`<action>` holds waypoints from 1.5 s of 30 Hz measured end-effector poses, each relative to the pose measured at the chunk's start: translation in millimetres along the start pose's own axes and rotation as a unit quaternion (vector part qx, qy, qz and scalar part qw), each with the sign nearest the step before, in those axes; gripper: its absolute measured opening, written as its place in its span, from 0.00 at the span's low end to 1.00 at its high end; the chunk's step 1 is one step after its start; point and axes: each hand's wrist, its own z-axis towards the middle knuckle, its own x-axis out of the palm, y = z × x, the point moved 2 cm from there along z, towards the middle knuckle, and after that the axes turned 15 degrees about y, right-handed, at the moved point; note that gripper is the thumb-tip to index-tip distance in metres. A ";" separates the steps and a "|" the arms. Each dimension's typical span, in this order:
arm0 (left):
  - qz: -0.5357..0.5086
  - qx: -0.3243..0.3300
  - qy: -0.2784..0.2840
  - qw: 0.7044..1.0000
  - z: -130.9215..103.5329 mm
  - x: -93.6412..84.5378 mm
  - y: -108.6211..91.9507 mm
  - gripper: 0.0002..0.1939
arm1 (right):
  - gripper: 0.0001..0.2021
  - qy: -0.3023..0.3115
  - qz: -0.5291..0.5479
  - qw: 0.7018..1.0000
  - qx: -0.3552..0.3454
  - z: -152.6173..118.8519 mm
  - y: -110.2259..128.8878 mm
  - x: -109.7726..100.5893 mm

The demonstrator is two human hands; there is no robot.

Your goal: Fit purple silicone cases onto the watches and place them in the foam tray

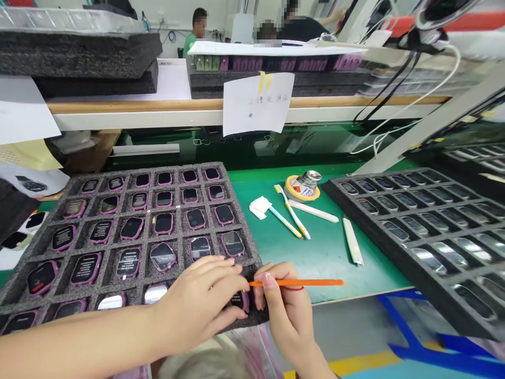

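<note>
A black foam tray [147, 208] holds rows of purple-framed watch faces on the green bench. My left hand [205, 295] reaches across its near right corner, fingers bent over a watch [240, 300] in the corner compartment. That watch is partly hidden by my fingers. My right hand [286, 305] is closed on a thin orange stick [315, 282], which points left toward my left fingertips. The stick's left tip ends beside my left index finger.
Right of the tray lie a toothbrush [292, 211], a swab-like stick [286, 222], white tools [352, 241] and a metal can on a tape roll [300, 188]. Another foam tray [371, 221] stands right. A shelf [158, 115] crosses behind; people sit beyond.
</note>
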 end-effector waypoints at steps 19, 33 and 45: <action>0.125 -0.033 0.165 0.978 -23.7 -33.7 4.5 0.09 | 0.08 -0.036 -0.001 0.999 -0.007 14.0 35.0 -2.2; 0.046 0.002 -0.011 0.999 -57.0 -32.8 17.5 0.08 | 0.06 0.125 -0.034 0.991 0.039 9.4 20.4 43.4; 0.049 -0.106 0.063 0.991 -65.2 -53.5 18.5 0.14 | 0.07 0.145 -0.050 0.987 0.056 15.9 23.8 37.9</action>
